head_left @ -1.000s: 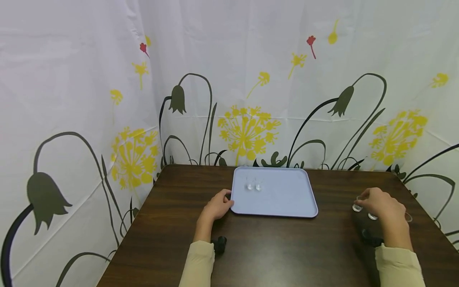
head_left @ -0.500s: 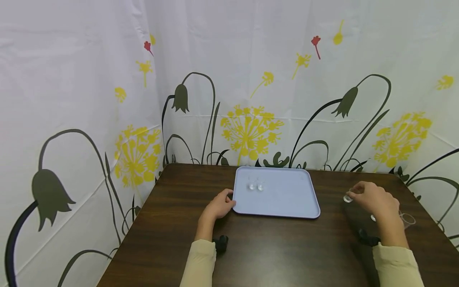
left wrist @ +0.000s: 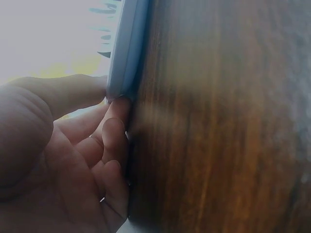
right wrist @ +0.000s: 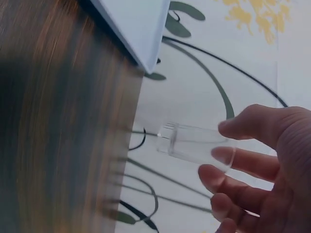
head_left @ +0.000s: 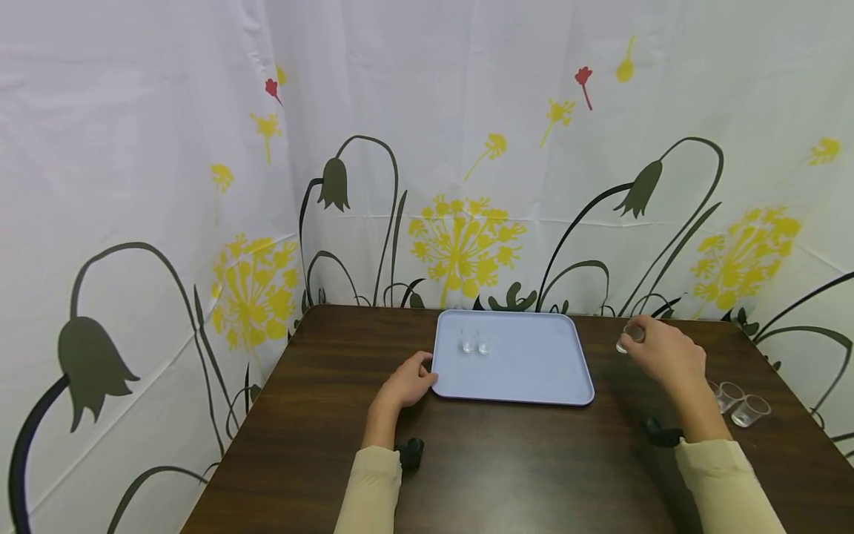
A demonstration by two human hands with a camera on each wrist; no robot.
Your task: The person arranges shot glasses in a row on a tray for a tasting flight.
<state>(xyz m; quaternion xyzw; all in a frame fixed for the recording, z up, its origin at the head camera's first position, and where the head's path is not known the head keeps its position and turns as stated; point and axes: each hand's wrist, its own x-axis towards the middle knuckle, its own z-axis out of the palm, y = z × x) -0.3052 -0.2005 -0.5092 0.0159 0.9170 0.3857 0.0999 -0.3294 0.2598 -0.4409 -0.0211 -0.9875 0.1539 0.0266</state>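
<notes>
My left hand (head_left: 405,383) pinches the left edge of a pale blue tray (head_left: 534,363); in the left wrist view the thumb lies on one side of the tray's rim (left wrist: 121,58) and the fingers are curled on the other. On the tray's left part stand two small clear shot glasses (head_left: 483,345). Beyond the tray's right side, my right hand (head_left: 669,359) holds another clear shot glass (right wrist: 194,144) above the table. Thumb and fingertips grip it near its rim, its thick base pointing away from the palm.
Several more clear shot glasses (head_left: 750,411) stand on the dark wooden table (head_left: 507,467) at the right, one partly hidden behind my right forearm. A white curtain (head_left: 427,89) with printed flowers hangs along the table's back edge and left side.
My right hand has carried its shot glass up from the others at the right, toward the back and left. The left hand has stayed on the tray's edge.
</notes>
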